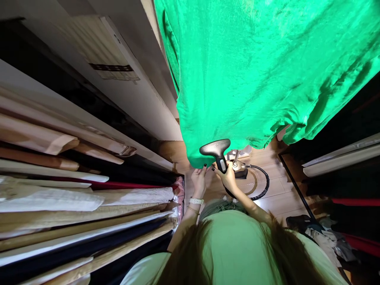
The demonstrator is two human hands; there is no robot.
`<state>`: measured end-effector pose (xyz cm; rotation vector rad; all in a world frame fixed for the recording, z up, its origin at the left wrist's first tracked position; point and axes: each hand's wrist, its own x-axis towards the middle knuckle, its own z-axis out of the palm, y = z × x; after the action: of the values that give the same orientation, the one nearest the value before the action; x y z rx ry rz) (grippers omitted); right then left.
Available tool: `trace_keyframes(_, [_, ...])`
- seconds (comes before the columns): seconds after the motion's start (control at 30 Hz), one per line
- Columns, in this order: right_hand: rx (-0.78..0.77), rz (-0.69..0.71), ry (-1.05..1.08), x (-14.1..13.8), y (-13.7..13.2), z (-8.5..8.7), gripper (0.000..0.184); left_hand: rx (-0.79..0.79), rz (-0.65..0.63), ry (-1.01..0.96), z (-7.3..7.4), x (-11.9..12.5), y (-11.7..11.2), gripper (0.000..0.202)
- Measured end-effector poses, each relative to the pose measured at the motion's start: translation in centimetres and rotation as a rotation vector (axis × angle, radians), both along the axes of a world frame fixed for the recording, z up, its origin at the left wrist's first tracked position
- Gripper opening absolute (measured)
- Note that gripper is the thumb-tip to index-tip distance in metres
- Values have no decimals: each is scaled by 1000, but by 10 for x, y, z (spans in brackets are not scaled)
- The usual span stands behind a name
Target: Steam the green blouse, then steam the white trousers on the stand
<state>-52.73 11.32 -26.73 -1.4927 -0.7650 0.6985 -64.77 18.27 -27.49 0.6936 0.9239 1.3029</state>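
Observation:
A bright green garment hangs in front of me, its lower edge wavy and bunched toward the right. My left hand pinches the garment's bottom hem near its left corner. In my right hand is the handle of a garment steamer, fingers wrapped round it. The steamer's wide head lies against or just in front of the green cloth near the hem; I cannot tell whether it touches. A black ribbed hose curves over the floor to the right of my hand.
The steamer's base with a metal pole stands on the wooden floor below the garment. Rows of hanging clothes line the left side. Dark racks with clothes run along the right, and folded cloth lies low at the right.

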Motion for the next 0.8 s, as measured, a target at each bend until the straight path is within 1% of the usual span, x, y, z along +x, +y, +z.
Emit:
trace_keyframes(0.17, [-46,19,8,0,-1,-3,57,-2,0,-9,1,-1,2,44])
trace_keyframes(0.33, [-76,33,12,-2,-2,-2,53,-18,9,-6,-2,-6,6,46])
trace_keyframes(0.43, [-116,26,12,-3,-2,-4,53,-15,16,-3,-4,-8,8,48])
trace_keyframes(0.63, [-134,15,-9,-4,-3,-12,52,-7,4,57,-5,-13,10,46])
trace_keyframes(0.8, [-145,-7,-16,-6,-5,-16,52,-32,32,127,-10,-19,14,44])
